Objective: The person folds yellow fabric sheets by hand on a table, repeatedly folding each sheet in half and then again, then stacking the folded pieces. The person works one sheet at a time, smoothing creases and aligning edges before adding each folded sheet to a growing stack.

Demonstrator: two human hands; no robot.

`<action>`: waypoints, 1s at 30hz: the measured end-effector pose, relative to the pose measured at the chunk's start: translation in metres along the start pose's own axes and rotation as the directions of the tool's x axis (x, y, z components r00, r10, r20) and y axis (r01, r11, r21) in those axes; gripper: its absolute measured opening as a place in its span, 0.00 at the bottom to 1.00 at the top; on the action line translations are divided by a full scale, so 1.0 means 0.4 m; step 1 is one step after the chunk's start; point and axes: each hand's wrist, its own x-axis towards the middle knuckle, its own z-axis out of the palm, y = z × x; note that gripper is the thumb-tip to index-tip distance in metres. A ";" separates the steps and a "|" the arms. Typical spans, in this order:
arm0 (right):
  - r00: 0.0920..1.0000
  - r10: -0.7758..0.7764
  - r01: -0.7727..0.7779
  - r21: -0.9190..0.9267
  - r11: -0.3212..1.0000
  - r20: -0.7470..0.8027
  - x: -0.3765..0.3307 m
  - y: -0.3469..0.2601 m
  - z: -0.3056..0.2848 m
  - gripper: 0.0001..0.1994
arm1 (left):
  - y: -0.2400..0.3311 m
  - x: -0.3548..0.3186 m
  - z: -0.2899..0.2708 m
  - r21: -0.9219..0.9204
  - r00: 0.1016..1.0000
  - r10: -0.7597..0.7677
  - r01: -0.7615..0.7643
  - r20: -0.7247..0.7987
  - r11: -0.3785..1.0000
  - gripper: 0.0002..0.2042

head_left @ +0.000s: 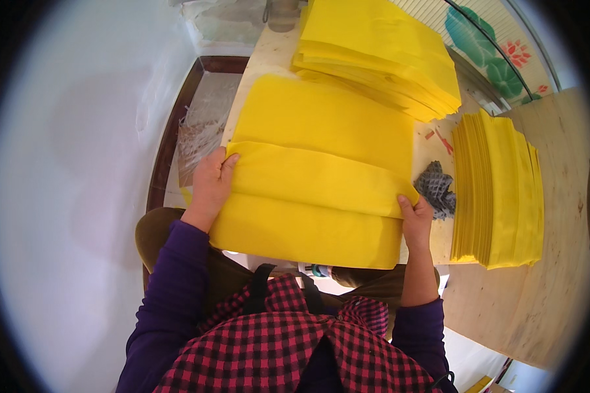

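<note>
Across the near end of the pale wooden table (263,60), yellow felt-like fabric (308,229) lies spread between the two hands, its lower edge toward the person's lap. The left hand (211,187) pinches the left end of a raised crosswise band (314,173) with the thumb on top; the right hand (415,219) pinches the opposite end likewise. The fingers underneath are mostly hidden. Gripping both ends probably keeps the band straight and taut. Whether band and flat fabric are one piece, I cannot tell. One yellow stack (380,56) sits beyond the fabric, another (498,190) to its right, seemingly set aside to leave working room; crumpled grey cloth (434,188) lies just beside the right hand.
</note>
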 end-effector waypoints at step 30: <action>0.968 -0.138 0.085 -0.244 0.966 -0.210 0.007 0.006 0.029 0.07 | 0.005 0.006 -0.009 -0.057 0.995 -0.101 0.102 0.018 0.993 0.14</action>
